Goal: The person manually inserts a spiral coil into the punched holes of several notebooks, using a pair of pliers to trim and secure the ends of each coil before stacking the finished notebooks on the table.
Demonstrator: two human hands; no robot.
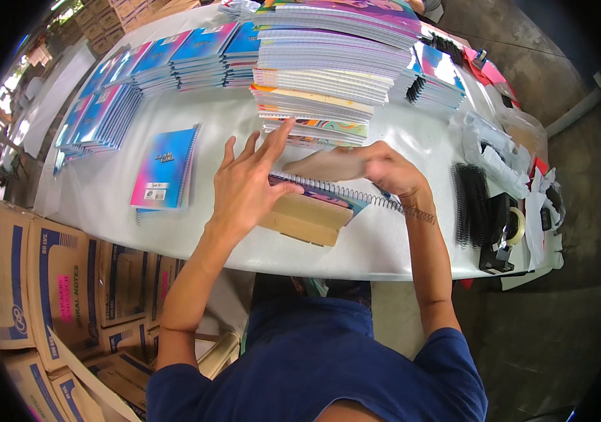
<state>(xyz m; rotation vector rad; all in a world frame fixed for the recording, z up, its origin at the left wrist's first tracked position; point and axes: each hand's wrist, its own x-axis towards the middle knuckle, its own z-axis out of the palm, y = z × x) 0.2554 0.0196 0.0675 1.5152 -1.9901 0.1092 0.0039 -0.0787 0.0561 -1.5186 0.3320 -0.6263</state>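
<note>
A spiral notebook with a purple cover (325,195) rests on a brown cardboard piece (300,219) at the table's near side. A dark wire coil (360,195) runs along its edge, and its loose end sticks out to the right by my right wrist. My left hand (247,183) is at the notebook's left end, its thumb against the edge and its other fingers stretched up and apart. Above the coil, my right hand (388,169) is smeared by motion, so its fingers cannot be made out. A tall stack of notebooks (321,70) stands just beyond both hands.
A blue and pink notebook (165,169) lies to the left. Stacks of similar notebooks (205,53) line the far left of the white table (216,105). Black coils (470,204), a tape dispenser (501,235) and crumpled plastic (494,151) sit right. Cardboard boxes (68,281) fill the lower left.
</note>
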